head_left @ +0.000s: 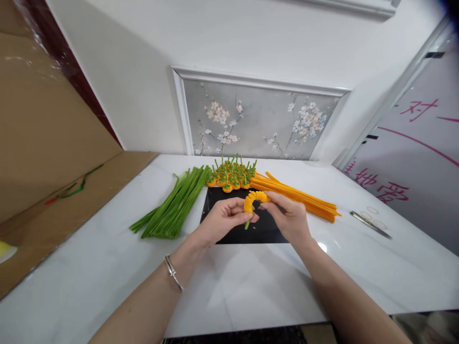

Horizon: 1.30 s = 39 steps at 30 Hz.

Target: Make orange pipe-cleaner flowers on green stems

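Between my two hands a coil of yellow-orange pipe cleaner (pixel 248 201) is bent into an arch, and a short green stem sticks out of its lower left end. My left hand (pixel 229 213) pinches the left end of the coil near the stem. The right end is gripped by the thumb and fingers of my right hand (pixel 289 215). Both hands hold it above a black mat (pixel 236 234). Behind it stands a cluster of finished pumpkin-like pieces (pixel 233 173), orange below with green stems pointing up.
A bundle of green pipe cleaners (pixel 175 205) lies at left, and orange pipe cleaners (pixel 304 198) lie at right. Farther right are tweezers (pixel 371 224) and several thin rings (pixel 373 210) on the white table (pixel 107 286). Cardboard (pixel 53 119) borders the left side.
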Available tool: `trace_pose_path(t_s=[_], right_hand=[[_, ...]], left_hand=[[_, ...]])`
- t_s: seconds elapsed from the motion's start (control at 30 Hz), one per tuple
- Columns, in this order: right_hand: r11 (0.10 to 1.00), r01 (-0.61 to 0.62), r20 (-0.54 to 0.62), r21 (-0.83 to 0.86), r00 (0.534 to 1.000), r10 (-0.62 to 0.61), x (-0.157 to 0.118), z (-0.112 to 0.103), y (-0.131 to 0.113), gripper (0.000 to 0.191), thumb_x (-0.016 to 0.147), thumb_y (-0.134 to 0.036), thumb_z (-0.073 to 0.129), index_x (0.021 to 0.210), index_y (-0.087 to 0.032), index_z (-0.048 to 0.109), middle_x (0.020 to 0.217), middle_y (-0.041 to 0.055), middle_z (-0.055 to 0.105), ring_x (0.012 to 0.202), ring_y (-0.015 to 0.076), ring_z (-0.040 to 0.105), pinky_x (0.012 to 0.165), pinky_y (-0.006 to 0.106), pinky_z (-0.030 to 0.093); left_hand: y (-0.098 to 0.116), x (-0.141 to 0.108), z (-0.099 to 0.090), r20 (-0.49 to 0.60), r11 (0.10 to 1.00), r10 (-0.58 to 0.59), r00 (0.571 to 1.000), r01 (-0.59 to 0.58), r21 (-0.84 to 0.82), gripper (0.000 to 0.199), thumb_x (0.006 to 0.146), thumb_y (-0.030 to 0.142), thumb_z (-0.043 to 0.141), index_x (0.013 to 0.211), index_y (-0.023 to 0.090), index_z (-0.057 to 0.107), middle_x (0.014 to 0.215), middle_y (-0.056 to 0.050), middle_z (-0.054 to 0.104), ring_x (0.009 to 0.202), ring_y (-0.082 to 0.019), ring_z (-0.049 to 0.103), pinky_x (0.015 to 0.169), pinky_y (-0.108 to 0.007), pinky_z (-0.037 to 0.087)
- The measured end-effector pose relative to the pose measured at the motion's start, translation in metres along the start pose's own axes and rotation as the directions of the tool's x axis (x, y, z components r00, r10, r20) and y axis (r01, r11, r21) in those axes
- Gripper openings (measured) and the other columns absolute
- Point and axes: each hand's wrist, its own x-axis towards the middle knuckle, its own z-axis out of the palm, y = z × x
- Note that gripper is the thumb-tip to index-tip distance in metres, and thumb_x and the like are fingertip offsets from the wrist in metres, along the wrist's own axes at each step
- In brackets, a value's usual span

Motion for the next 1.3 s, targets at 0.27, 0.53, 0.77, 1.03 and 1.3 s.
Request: trace_pose_path(t_s=[0.27,0.53,0.77,1.03,1.3], right_hand=[[0.962,-0.248,0.101,0.113,0.966,0.237,-0.001,0.007,-0.002,0.023,0.082,-0.033,0.064,0.099,-0.019,0.059,0.061,-0.0021,0.068,0.048,0.0151,0.064,0.053,0.027,0.055],[0.945,-0.305,0.189,0.119,0.941,0.280,0.000,0.008,0.004,0.028,0.085,-0.040,0.060,0.103,-0.019,0.058,0.063,-0.0006,0.069,0.049,0.0157,0.064,0.056,0.029,0.054],[0.859,-0.407,0.257,0.311,0.906,0.336,0.002,0.010,0.002,0.036,0.086,-0.041,0.057,0.113,-0.023,0.042,0.079,0.0024,0.069,0.060,0.0169,0.067,0.043,0.024,0.051],[0.976,-0.203,0.517,0.084,0.846,0.132,0.001,-0.001,-0.003,0.024,0.093,-0.024,0.039,0.094,-0.021,0.063,0.080,0.0020,0.067,0.062,0.0118,0.064,0.052,0.021,0.055],[0.991,0.129,0.568,-0.019,0.817,-0.095,0.005,-0.010,0.000,0.024,0.090,-0.014,0.047,0.099,-0.023,0.068,0.076,0.0004,0.066,0.064,0.0129,0.061,0.062,0.025,0.052]], left_hand=[[-0.012,0.003,-0.001,-0.109,0.997,-0.034,0.993,0.025,-0.077,0.022,0.071,0.024,0.078,0.089,0.016,0.069,0.077,-0.001,0.072,0.075,-0.012,0.069,0.065,-0.019,0.052],[-0.010,0.005,-0.001,-0.170,0.941,-0.193,0.966,0.133,-0.311,0.021,0.071,0.013,0.076,0.090,0.014,0.067,0.079,0.000,0.070,0.074,-0.011,0.071,0.067,-0.016,0.057],[-0.011,0.005,-0.001,-0.189,0.911,-0.244,0.951,0.157,-0.381,0.012,0.079,0.003,0.066,0.086,0.013,0.065,0.077,-0.001,0.069,0.072,-0.011,0.072,0.064,-0.014,0.058],[-0.013,0.005,-0.002,-0.151,0.880,-0.251,0.956,0.160,-0.448,0.011,0.086,0.012,0.061,0.096,0.014,0.061,0.077,-0.003,0.069,0.072,-0.014,0.072,0.066,-0.018,0.060],[-0.008,0.001,-0.008,0.014,0.923,-0.212,0.977,0.205,-0.327,0.039,0.079,0.025,0.072,0.113,0.020,0.055,0.083,-0.003,0.069,0.069,-0.015,0.072,0.057,-0.018,0.057]])
